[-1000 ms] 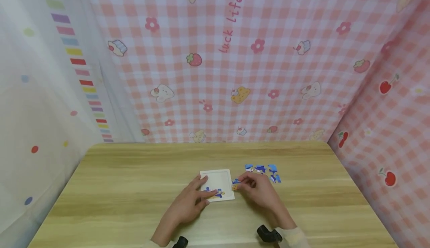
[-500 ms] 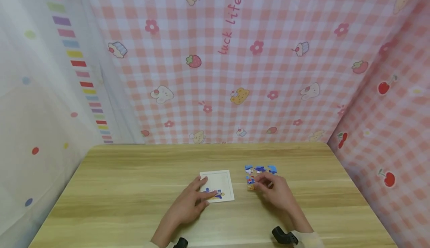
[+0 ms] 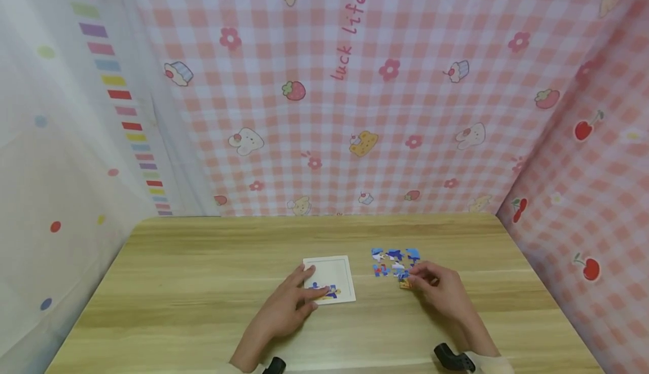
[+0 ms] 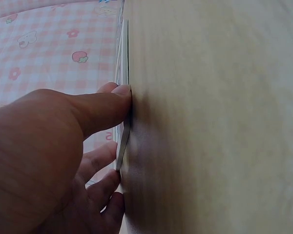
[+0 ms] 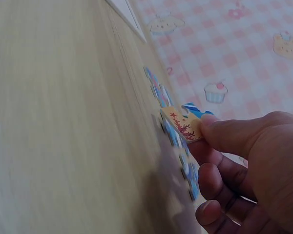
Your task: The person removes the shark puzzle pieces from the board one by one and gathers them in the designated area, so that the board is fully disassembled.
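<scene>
Your right hand (image 5: pixel 244 161) pinches a puzzle piece (image 5: pixel 183 124), plain only in your wrist view; your flat left hand (image 3: pixel 289 303) presses the tray (image 3: pixel 329 267); open surface (image 3: pixel 203 284) at nine o'clock.

The right hand (image 3: pixel 438 288) has moved from the puzzle tray's (image 3: pixel 328 265) edge toward 3 o'clock, now pinching a puzzle piece (image 5: pixel 182 124) by the loose pieces (image 3: pixel 394 261).

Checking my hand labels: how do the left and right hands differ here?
The left hand lies flat with straight fingers on the white tray; the right hand is curled, pinching a puzzle piece beside the loose pieces. Both are bare, over the table.
</scene>
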A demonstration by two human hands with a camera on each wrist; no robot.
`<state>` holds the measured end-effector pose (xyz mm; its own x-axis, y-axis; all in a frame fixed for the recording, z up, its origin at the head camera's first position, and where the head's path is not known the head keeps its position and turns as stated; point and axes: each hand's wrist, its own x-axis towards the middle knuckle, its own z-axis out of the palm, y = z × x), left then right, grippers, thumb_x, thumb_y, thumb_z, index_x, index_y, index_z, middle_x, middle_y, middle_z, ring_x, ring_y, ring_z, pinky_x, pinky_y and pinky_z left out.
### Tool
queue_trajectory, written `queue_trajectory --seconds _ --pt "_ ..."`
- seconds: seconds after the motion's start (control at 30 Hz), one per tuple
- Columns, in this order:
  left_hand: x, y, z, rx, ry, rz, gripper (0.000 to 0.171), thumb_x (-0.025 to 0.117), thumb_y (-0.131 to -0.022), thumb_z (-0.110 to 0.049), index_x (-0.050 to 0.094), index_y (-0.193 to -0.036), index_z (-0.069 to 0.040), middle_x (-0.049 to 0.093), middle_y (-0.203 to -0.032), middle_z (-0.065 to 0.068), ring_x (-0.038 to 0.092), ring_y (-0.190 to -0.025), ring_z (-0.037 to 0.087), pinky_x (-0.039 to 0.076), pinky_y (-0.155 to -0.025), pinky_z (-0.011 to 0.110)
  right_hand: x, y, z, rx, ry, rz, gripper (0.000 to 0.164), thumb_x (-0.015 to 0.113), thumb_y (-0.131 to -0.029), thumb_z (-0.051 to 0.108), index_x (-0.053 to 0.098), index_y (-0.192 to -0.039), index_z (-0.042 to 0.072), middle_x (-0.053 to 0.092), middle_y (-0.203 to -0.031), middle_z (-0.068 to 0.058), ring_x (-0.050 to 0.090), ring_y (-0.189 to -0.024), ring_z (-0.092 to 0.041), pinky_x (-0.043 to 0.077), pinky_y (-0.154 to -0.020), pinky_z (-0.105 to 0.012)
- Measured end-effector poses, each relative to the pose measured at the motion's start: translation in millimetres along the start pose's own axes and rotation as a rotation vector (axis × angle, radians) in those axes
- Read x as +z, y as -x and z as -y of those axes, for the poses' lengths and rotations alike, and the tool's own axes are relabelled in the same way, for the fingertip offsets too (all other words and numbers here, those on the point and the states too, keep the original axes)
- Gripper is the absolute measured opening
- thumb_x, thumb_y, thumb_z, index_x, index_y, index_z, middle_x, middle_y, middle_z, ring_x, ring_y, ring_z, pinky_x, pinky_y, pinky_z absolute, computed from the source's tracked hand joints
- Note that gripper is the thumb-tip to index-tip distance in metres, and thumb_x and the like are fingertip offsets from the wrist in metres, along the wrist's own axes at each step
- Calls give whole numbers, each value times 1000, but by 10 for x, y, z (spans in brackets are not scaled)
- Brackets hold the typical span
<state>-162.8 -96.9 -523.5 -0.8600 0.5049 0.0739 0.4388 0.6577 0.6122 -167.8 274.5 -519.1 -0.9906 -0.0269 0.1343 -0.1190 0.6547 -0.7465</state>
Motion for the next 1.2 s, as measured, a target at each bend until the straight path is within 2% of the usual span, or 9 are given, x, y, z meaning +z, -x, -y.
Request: queue_trajectory --seconds 0.27,0.5,0.73,0.93,1.03,1.2 --pt "19 -10 18 -6 -3 0 36 67 -99 -17 70 -134 -26 37 -165 16 24 -156 43 29 -122 64 -146 37 -167 2 18 -23 4 76 -93 14 73 -95 13 73 -80 2 58 -67 0 49 -60 -20" --pt "28 -10 36 -5 -3 -4 36 67 -99 -17 70 -133 -26 38 -164 16 24 -156 43 29 -122 64 -194 45 -239 -3 113 -31 7 77 -93 17 73 -93 11 70 -77 5 53 -65 -1 45 -58 -20" --pt "26 -15 18 -7 0 3 36 66 -100 -17 70 -134 -25 36 -165 15 23 -157 43 29 -122 64 -189 29 -286 -67 192 -53 12 79 -90 19 78 -91 7 74 -86 1 56 -71 1 50 -63 -20" --pt "23 -14 10 -6 2 4 36 66 -100 -17 69 -134 -25 36 -165 15 22 -157 43 28 -123 64 -205 22 -303 -88 234 -62 3 80 -89 14 79 -87 12 75 -88 2 58 -74 3 52 -66 -21" --pt "24 -17 17 -5 1 2 36 67 -99 -17 70 -134 -25 36 -165 16 22 -156 43 28 -123 64 -211 25 -298 -92 235 -60 7 80 -88 9 78 -85 15 74 -87 3 57 -73 3 51 -66 -21" --pt "35 -17 41 1 16 -12 35 68 -98 -16 71 -132 -24 38 -164 16 24 -156 44 29 -123 63 -219 24 -277 -75 229 -45 4 79 -90 15 78 -87 15 73 -87 3 57 -74 1 51 -66 -21"
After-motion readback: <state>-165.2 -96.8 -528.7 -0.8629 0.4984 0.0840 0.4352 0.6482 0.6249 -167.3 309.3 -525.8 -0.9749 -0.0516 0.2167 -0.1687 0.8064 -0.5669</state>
